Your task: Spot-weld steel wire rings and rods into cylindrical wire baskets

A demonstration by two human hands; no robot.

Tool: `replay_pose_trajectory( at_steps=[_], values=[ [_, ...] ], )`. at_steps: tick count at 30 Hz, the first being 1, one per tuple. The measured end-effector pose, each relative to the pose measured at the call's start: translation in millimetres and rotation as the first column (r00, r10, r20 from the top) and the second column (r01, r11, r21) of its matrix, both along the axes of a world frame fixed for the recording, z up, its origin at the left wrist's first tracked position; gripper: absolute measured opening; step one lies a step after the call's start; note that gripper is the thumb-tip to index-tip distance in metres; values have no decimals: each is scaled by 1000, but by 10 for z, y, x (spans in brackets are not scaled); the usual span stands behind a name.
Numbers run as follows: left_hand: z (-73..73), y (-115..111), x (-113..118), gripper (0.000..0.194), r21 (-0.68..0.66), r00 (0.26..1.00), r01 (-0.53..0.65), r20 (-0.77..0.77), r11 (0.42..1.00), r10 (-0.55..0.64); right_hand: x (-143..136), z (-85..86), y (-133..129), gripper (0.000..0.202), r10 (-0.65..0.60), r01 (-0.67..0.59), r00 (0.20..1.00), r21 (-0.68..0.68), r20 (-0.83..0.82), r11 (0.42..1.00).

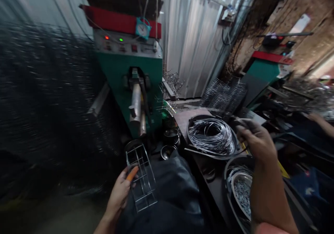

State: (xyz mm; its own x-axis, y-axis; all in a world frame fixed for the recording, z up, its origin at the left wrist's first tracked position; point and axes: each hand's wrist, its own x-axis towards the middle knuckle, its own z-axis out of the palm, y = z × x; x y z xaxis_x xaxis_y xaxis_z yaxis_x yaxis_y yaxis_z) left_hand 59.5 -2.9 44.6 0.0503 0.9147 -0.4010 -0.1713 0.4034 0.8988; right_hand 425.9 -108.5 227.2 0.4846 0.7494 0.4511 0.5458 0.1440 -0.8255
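Corrugated metal wall (186, 39) beyond both hands, with a green machine (112, 65) ahead of the left hand, red along its top and lit by one red and one green lamp. Turquoise clock (143, 28) on that machine, metal bars (135, 103) jutting from its front toward the left hand.

In the left hand (122, 188), a wire frame (142, 177) with crossbars, pinched at one long side and slanting over a dark, shiny covering (177, 181); orange cover (132, 173) on one digit. Blurred dark wirework (52, 98) left of that hand. Small bowl (168, 152) just past the frame, to its right.

Right hand (257, 138) raised, fingers curled; cannot tell, through blur, about anything held. Just left of it, a basin (199, 117) of looped wires (208, 136). Below it, partly behind the forearm, a second basin (225, 178) around a metal bowl (233, 188) of short metal pieces (242, 194). Beyond it, stacked wirework (224, 93). Farther right, a co-worker's arm (321, 123).
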Motion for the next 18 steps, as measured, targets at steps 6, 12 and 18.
replay_pose_trajectory(
  at_steps=[6,12,18],
  values=[
    [2,31,-74,49,28,998,-16,55,999,14,-777,-322,592,23,526,-427,834,-409,167,806],
    [26,14,-147,57,25,989,-33,144,999,29,-1158,-612,862,20,705,-573,676,-446,217,687],
    [41,-3,-175,61,4,971,-64,231,998,61,-1434,-958,1000,18,735,-638,670,-429,99,639]
  ],
)
